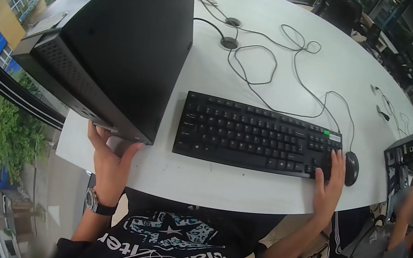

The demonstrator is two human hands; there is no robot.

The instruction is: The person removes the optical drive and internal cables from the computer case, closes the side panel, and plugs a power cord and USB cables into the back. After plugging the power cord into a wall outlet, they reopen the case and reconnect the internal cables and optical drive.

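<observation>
A black desktop computer tower (130, 32) stands upright on the left of the white table. My left hand (111, 155) is closed around its lower front end, with the thumb at the bottom right corner and the fingers partly hidden by the case. To the right of the tower lies a black keyboard (253, 136) with a green sticker near its top right. My right hand (329, 187) rests on the keyboard's right end, fingers stretched out and thumb apart. Just beside those fingers sits a black mouse (351, 169).
Dark cables (271, 85) loop across the white table (198, 181) behind the keyboard, near two cable holes (229, 42). At the right, another person (388, 236) reaches to an opened computer case (408, 151). A window (12, 73) borders the left side.
</observation>
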